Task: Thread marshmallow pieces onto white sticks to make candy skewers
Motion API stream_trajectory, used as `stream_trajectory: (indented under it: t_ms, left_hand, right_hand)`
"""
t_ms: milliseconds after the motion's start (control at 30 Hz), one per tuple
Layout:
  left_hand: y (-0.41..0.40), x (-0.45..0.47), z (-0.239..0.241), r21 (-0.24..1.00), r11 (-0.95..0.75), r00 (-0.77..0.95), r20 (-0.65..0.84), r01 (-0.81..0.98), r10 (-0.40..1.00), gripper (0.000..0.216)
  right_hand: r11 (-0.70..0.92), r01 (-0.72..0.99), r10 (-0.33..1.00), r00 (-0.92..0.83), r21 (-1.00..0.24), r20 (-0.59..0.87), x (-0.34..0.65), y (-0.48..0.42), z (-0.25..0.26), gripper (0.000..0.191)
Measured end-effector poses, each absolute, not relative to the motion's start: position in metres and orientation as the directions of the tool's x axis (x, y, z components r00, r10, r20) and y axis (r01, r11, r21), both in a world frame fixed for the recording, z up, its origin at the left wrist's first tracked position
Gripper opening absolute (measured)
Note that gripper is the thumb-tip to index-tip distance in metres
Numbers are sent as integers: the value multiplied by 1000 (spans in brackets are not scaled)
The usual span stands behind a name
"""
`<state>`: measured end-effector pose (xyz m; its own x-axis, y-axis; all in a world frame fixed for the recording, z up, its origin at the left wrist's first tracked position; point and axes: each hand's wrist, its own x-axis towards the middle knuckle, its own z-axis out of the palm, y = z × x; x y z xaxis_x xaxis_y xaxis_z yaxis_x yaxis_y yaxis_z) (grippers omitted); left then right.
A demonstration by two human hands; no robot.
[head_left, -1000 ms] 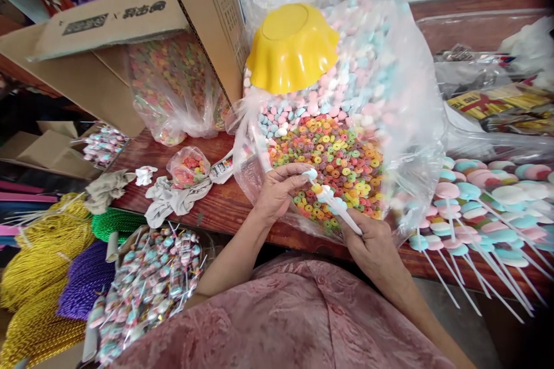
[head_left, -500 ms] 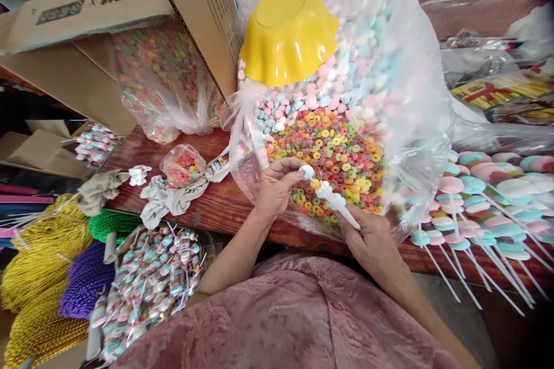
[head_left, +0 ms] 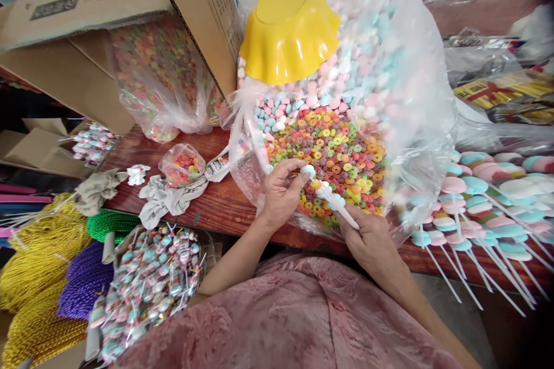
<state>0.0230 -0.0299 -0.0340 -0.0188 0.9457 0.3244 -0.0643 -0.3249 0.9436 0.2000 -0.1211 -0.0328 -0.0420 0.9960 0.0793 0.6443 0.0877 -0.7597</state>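
Observation:
My right hand (head_left: 371, 237) grips the lower end of a white stick (head_left: 341, 214) that slants up to the left, with a few pastel sweets threaded on it. My left hand (head_left: 281, 190) pinches the topmost pale blue sweet (head_left: 308, 171) at the stick's tip. Both hands work just in front of a large clear plastic bag (head_left: 411, 98) holding colourful ring sweets (head_left: 337, 155) and pastel marshmallows. An upturned yellow fluted bowl (head_left: 289, 34) rests on the marshmallows in the bag.
Finished pastel sweet skewers (head_left: 485, 202) lie in rows at the right. An open cardboard box (head_left: 108, 17) with a second bag of rings stands at back left. Grey rags (head_left: 168, 199), a small candy bag, wrapped skewers (head_left: 151, 282) and coils of yellow, green and purple cord (head_left: 47, 277) lie at the left.
The view has shifted slightly. My left fingers have kept working the top sweet at the stick's tip; my right hand has held the stick in about the same place.

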Motion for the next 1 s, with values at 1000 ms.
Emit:
stream_trajectory:
  t_ms: [1000]
  left_hand:
    - [-42, 11, -17, 360, -865, 220, 866, 350, 449, 22]
  right_hand:
    - [116, 620, 992, -30, -776, 124, 187, -125, -16, 23]
